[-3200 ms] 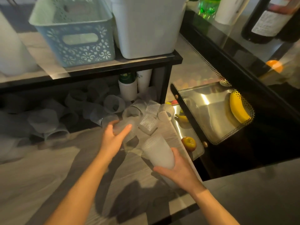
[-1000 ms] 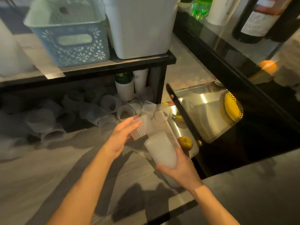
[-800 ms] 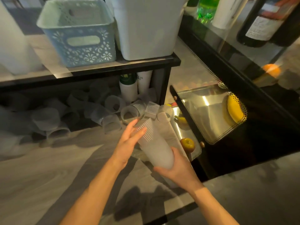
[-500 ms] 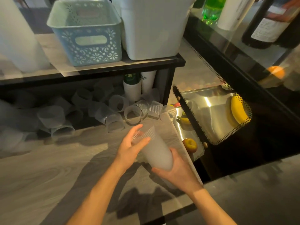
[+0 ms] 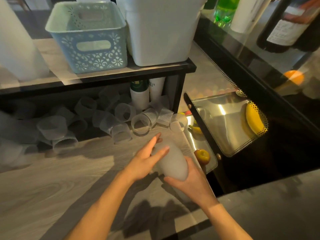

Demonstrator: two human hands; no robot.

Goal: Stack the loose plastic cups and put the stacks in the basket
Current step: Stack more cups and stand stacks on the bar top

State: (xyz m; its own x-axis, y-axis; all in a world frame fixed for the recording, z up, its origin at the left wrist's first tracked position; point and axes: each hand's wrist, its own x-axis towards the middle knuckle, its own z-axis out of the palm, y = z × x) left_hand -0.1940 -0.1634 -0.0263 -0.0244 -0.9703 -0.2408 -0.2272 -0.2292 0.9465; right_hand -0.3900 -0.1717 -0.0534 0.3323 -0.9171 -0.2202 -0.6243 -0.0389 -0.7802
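Where the two hands meet above the wooden counter point(image 5: 52, 184), a stack of frosted cups point(image 5: 170, 161) is held between them, tilted with its top leaning away from the person. The right hand point(image 5: 188, 181) wraps its lower end, fingers curled round the far side and out of sight, so how firmly it grips cannot be told. The left hand point(image 5: 147, 160) lies flat against the upper part, fingers straight and together — it covers the rim, and the stack is blurred, so the number of cups in it cannot be made out. Loose cups point(image 5: 121, 122) lie tumbled under the black shelf point(image 5: 103, 78), the ones toward the left sinking into shadow until they are hard to tell apart. On the shelf stands the blue basket point(image 5: 90, 49), its inside only partly visible, with a white bin point(image 5: 161, 32) just beside it, cut off at the top. To the right a steel tray point(image 5: 225, 123) carries a banana point(image 5: 253, 120); an apple point(image 5: 202, 156) sits near the right hand, and a second banana point(image 5: 194, 129) is half hidden behind a black bar — bottles point(image 5: 284, 26) at the upper right run out of frame.
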